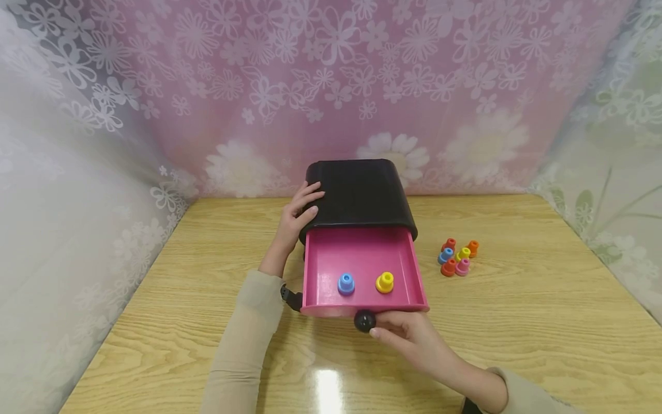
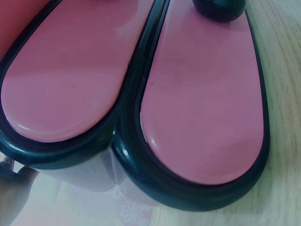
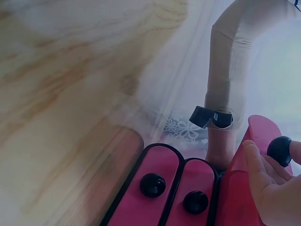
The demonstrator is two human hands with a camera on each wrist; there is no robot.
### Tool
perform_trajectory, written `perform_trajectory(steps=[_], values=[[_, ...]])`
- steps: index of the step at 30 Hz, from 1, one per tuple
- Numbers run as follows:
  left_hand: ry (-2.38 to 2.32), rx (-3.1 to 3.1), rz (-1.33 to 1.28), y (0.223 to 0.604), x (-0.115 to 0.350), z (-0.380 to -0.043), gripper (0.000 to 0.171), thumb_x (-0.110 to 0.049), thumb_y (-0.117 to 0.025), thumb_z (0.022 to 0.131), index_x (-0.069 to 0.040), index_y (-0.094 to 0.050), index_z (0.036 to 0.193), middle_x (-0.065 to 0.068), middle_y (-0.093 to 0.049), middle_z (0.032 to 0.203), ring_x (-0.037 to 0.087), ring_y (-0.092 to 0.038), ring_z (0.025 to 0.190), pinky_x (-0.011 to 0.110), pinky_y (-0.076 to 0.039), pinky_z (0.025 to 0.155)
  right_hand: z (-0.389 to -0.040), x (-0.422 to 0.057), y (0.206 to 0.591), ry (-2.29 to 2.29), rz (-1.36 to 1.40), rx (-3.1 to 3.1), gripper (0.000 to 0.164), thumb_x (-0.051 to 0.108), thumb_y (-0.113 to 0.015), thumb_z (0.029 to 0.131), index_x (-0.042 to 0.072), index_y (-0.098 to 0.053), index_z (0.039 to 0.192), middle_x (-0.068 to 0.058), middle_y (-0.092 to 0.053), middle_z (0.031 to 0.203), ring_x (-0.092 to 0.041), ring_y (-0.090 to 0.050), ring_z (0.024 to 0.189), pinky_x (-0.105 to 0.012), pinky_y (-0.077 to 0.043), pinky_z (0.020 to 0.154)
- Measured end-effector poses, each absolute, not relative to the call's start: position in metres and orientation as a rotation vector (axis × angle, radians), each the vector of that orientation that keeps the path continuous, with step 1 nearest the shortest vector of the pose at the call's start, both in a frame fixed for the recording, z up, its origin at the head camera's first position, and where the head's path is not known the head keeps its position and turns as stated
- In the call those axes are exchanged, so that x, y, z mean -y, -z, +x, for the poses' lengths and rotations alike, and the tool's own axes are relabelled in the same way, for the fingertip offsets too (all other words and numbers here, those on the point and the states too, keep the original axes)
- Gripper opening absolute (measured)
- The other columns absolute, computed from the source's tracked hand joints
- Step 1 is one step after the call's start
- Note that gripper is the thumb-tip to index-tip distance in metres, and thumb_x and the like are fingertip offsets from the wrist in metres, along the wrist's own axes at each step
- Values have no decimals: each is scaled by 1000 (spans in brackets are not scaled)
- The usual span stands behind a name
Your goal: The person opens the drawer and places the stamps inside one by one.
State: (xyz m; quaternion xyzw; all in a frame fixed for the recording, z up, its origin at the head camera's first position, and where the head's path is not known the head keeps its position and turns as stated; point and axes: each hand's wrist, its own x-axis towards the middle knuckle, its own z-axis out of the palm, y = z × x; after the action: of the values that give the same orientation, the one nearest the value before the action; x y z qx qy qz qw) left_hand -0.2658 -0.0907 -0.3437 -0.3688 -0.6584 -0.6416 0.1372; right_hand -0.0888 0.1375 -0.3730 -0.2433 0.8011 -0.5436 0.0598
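A small black chest (image 1: pixel 359 192) stands on the table with its pink top drawer (image 1: pixel 357 253) pulled out. Inside the drawer, a blue stepped peg (image 1: pixel 346 284) and a yellow one (image 1: pixel 385 282) stand apart near the front. My left hand (image 1: pixel 297 215) rests against the chest's left side, fingers lying over its upper edge. At the drawer front, my right hand (image 1: pixel 414 339) holds the round black knob (image 1: pixel 365 321) between thumb and fingers. The right wrist view also shows this knob (image 3: pixel 280 150), with fingers against the drawer front.
On the table to the right of the chest, several pegs (image 1: pixel 449 267) in red, blue, yellow, pink and orange form a loose cluster. Lower pink drawers (image 3: pixel 157 167) with black knobs are closed. Flowered curtains (image 1: pixel 331 86) hang behind and at both sides.
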Motion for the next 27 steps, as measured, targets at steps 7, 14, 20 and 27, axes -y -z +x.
perform_trajectory(steps=[7, 14, 20, 27], values=[[1848, 1885, -1075, 344, 90, -266, 35, 7, -42, 82, 22, -45, 114, 32, -31, 131, 40, -6, 130, 42, -11, 104, -91, -135, 367, 1644, -734, -2447, 23, 16, -57, 86, -3, -64, 98, -9, -64, 95, -11, -59, 86, -25, -49, 73], [1840, 1902, -1067, 344, 91, -266, 35, 9, -41, 82, 21, -45, 114, 31, -31, 132, 39, -6, 130, 41, -11, 104, -96, -135, 362, 1594, -754, -2526, 22, 16, -58, 85, -2, -66, 95, -5, -65, 88, -7, -59, 78, -25, -49, 68], [1840, 1907, -1055, 344, 91, -267, 35, 8, -42, 82, 21, -46, 114, 31, -32, 131, 39, -7, 130, 41, -10, 104, -104, -133, 362, 1645, -755, -2492, 22, 12, -59, 84, -6, -64, 96, -10, -65, 90, -10, -62, 81, -25, -50, 71], [1840, 1905, -1059, 344, 90, -266, 35, 8, -42, 82, 21, -45, 114, 32, -32, 131, 40, -6, 130, 44, -10, 104, -111, -130, 359, 1689, -717, -2486, 25, 12, -60, 84, -8, -63, 98, -13, -65, 91, -13, -63, 83, -24, -49, 72]])
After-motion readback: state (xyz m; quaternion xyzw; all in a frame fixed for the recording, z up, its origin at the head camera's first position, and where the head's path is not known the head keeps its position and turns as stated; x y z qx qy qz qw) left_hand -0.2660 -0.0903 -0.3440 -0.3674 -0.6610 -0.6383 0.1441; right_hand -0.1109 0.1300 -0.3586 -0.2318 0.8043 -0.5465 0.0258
